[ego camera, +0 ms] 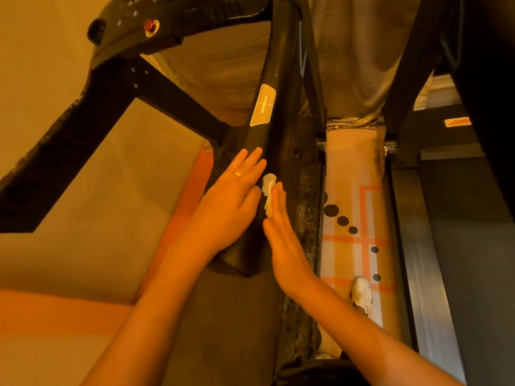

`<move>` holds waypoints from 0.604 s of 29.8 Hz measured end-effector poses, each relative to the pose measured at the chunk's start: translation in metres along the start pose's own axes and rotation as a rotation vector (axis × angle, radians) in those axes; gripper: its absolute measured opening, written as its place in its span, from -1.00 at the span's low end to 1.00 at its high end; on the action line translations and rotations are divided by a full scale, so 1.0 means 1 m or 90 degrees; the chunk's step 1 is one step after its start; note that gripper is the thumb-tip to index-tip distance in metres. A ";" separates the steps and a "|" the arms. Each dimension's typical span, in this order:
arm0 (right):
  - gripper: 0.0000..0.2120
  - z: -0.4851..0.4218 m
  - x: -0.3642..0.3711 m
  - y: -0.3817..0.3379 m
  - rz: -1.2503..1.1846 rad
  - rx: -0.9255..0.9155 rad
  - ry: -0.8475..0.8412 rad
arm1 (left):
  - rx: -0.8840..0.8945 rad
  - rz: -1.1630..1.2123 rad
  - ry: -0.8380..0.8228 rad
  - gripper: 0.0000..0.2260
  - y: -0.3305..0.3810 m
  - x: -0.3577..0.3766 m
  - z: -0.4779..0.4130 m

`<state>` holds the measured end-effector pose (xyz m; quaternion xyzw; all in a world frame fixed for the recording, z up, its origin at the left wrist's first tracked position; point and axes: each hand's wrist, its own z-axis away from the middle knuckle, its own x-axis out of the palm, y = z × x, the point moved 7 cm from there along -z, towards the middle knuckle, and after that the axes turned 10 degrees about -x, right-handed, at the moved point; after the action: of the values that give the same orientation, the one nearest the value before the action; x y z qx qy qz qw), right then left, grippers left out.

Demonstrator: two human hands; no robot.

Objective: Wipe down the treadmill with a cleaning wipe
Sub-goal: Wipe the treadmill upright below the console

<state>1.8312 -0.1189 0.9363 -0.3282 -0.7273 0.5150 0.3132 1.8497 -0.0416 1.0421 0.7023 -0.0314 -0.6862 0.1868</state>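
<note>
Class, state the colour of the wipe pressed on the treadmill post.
The wipe is white, shown best in the head view.

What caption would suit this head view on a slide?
Left hand and right hand, fingers straight, against the treadmill upright, a white wipe between them.

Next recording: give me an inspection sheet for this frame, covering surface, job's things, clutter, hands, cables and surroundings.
Surface: black treadmill upright, glossy, bearing a plus-sign label.
Job's things: white cleaning wipe, crumpled, held against the upright.
Clutter: nothing seen.
Hands: left hand rests flat on the upright, fingers straight, ring on one; right hand presses straight fingers on the wipe.
Cables: nothing seen.
Surroundings: red button on the console; grey cloth behind; floor with orange tape lines and black dots; white shoe.
</note>
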 end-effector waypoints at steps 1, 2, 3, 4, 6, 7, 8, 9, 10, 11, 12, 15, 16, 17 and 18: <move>-0.48 0.013 0.005 -0.001 0.006 -0.007 -0.013 | -0.003 0.006 0.004 -0.54 -0.001 0.000 0.001; -0.47 0.020 0.007 0.000 0.008 -0.006 -0.019 | -0.004 0.005 0.006 -0.54 0.000 0.000 0.001; -0.48 0.020 0.006 0.000 0.003 0.004 -0.021 | -0.004 0.000 0.009 -0.54 -0.001 0.000 0.002; -0.48 0.015 0.004 0.000 -0.002 0.017 -0.020 | -0.005 -0.002 0.010 -0.54 -0.002 0.001 0.001; -0.47 0.000 -0.002 -0.002 -0.003 0.043 -0.003 | -0.007 0.005 0.007 -0.53 -0.003 0.001 0.000; -0.45 -0.005 -0.004 -0.004 -0.001 0.052 0.009 | -0.006 0.012 0.005 -0.53 -0.004 0.002 0.000; -0.43 -0.005 -0.003 -0.006 0.002 0.053 0.015 | -0.006 0.017 0.001 -0.53 -0.005 0.003 -0.001; -0.40 0.000 0.000 -0.007 0.008 0.044 0.013 | -0.006 0.019 -0.001 -0.52 -0.005 0.003 0.000; -0.36 0.010 0.005 -0.008 0.019 0.023 0.003 | -0.007 0.019 0.000 -0.50 -0.005 0.003 0.001; -0.32 0.023 0.010 -0.010 0.034 -0.001 -0.012 | -0.011 0.020 0.002 -0.47 -0.005 0.002 0.001; -0.28 0.035 0.015 -0.012 0.047 -0.018 -0.027 | -0.015 0.022 0.001 -0.46 -0.004 0.002 0.002; -0.28 0.044 0.016 -0.008 0.064 -0.031 -0.047 | -0.020 0.032 -0.005 -0.46 -0.004 0.002 0.003; -0.28 0.039 0.012 -0.007 0.065 -0.030 -0.044 | -0.019 0.035 -0.006 -0.46 -0.004 0.002 0.003; -0.29 0.033 0.009 -0.006 0.062 -0.027 -0.038 | -0.019 0.037 -0.005 -0.47 -0.004 0.002 0.003; -0.29 0.028 0.006 -0.006 0.058 -0.025 -0.027 | -0.019 0.039 -0.005 -0.46 -0.004 0.002 0.003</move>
<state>1.8051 -0.1307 0.9348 -0.3558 -0.7281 0.5213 0.2675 1.8461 -0.0389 1.0388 0.6956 -0.0431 -0.6832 0.2180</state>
